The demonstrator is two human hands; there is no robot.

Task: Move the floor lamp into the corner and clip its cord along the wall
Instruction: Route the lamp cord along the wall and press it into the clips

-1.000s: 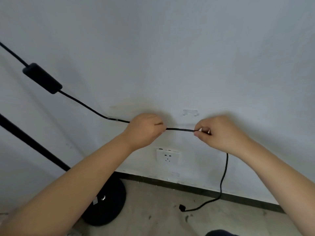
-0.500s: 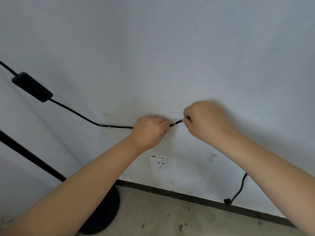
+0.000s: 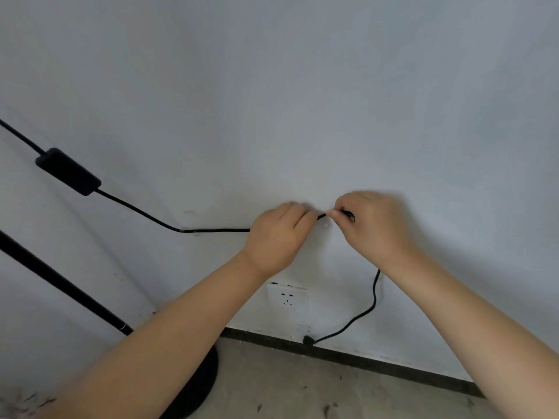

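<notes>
A black lamp cord (image 3: 142, 210) runs from an inline switch box (image 3: 68, 171) down the white wall to a small clear clip (image 3: 189, 230), then level to my hands. My left hand (image 3: 276, 237) is closed on the cord against the wall. My right hand (image 3: 373, 226) pinches the cord just to the right, beside a second clear clip (image 3: 326, 225) that shows between the two hands. Below my right hand the cord hangs loose and ends in a plug (image 3: 308, 340) by the skirting. The black lamp pole (image 3: 60, 281) slants down to its round base (image 3: 202, 385) at the lower left.
A white wall socket (image 3: 287, 297) sits under my hands. A dark skirting strip (image 3: 393, 365) runs along the foot of the wall above a dusty concrete floor (image 3: 302, 388). The room corner lies at the left, behind the lamp pole.
My right hand moved left and up to the clip by my left hand. The loose cord end and plug swung along below it. The view shifted a little.
</notes>
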